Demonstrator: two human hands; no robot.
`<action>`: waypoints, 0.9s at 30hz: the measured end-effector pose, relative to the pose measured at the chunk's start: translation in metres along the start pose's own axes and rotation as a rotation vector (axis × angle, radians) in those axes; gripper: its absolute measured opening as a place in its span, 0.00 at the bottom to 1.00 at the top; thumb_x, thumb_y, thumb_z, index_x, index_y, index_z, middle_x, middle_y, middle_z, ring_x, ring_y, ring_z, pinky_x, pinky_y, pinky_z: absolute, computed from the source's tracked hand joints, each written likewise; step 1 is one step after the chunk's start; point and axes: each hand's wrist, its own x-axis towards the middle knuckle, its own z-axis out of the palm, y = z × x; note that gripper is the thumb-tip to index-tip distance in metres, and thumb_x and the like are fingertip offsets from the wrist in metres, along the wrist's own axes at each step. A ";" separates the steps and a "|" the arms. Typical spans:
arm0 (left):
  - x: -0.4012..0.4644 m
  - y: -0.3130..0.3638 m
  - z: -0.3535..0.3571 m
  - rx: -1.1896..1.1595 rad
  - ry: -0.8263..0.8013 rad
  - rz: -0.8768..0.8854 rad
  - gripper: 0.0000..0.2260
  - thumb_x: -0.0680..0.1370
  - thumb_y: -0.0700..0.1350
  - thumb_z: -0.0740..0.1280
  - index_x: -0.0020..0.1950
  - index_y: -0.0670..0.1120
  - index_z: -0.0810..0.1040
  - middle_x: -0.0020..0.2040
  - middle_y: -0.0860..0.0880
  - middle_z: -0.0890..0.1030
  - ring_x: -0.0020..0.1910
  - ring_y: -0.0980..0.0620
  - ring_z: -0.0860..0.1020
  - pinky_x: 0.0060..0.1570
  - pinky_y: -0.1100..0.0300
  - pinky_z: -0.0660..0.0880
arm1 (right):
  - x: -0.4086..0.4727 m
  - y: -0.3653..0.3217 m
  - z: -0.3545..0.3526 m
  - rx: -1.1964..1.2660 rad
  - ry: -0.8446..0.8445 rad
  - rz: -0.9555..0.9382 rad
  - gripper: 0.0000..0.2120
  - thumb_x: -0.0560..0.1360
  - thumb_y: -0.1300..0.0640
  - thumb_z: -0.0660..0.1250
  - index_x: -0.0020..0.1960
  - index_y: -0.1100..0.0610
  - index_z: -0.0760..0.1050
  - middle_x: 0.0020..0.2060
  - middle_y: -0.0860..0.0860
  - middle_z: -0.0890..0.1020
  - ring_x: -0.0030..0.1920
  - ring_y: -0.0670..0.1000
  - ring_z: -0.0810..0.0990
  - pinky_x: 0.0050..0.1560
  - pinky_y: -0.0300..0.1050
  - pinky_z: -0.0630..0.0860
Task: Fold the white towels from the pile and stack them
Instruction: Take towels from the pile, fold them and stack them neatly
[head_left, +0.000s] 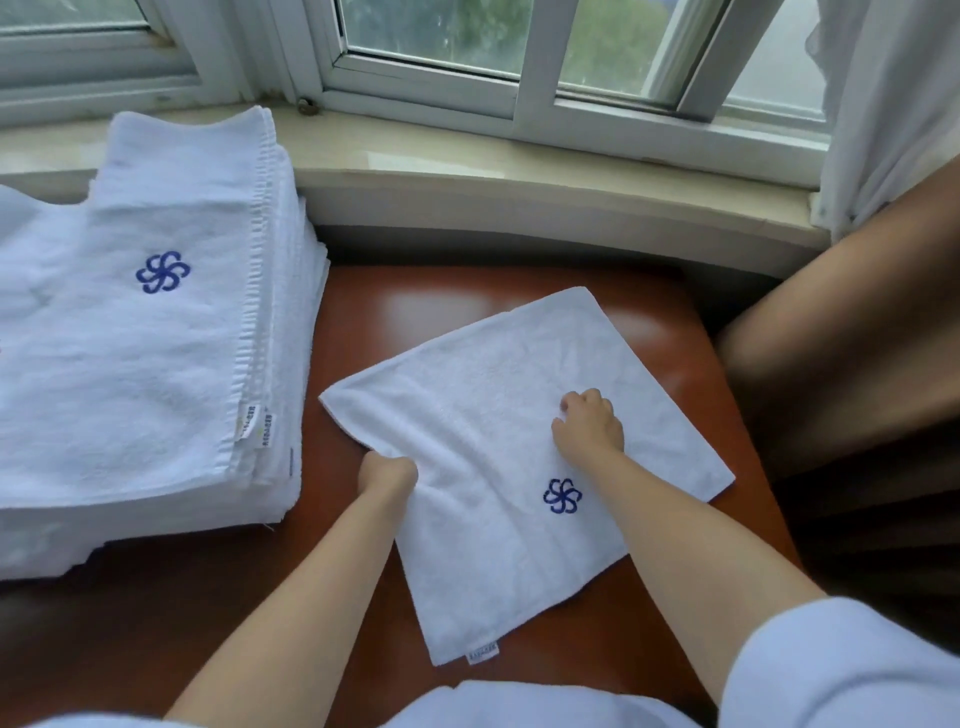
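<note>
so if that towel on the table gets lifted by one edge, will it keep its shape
Probably not. The towel looks like soft terry and already bunches where the left hand grips it, so it would likely droop. It may slide easily, as the table looks glossy.

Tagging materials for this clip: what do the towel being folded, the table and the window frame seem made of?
Towel: white terry cloth, likely cotton; nubby pile, soft creases, stitched blue logo.
Table: reddish-brown glossy surface, lacquered wood or laminate; it mirrors the window light.
Window frame: white-painted, probably metal or plastic; too blurred to settle.
</note>
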 end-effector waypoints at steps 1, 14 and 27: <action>0.001 0.005 -0.002 0.021 0.078 0.012 0.18 0.77 0.34 0.61 0.67 0.38 0.70 0.61 0.41 0.76 0.57 0.40 0.76 0.56 0.52 0.73 | 0.005 0.005 -0.004 -0.001 0.005 -0.001 0.15 0.78 0.57 0.57 0.63 0.57 0.72 0.63 0.55 0.69 0.63 0.56 0.68 0.59 0.48 0.69; 0.023 0.020 -0.017 0.315 0.384 -0.006 0.20 0.79 0.42 0.61 0.67 0.34 0.70 0.66 0.34 0.72 0.64 0.35 0.71 0.60 0.45 0.73 | 0.075 0.069 -0.045 0.554 -0.061 0.375 0.18 0.74 0.60 0.65 0.63 0.64 0.71 0.60 0.60 0.76 0.56 0.61 0.78 0.49 0.47 0.75; -0.001 0.095 -0.035 -0.273 0.065 -0.019 0.11 0.81 0.36 0.55 0.63 0.40 0.68 0.46 0.38 0.78 0.38 0.42 0.84 0.23 0.58 0.77 | 0.076 0.032 -0.089 1.086 0.039 0.492 0.10 0.74 0.60 0.66 0.54 0.61 0.72 0.35 0.50 0.77 0.21 0.48 0.78 0.29 0.36 0.76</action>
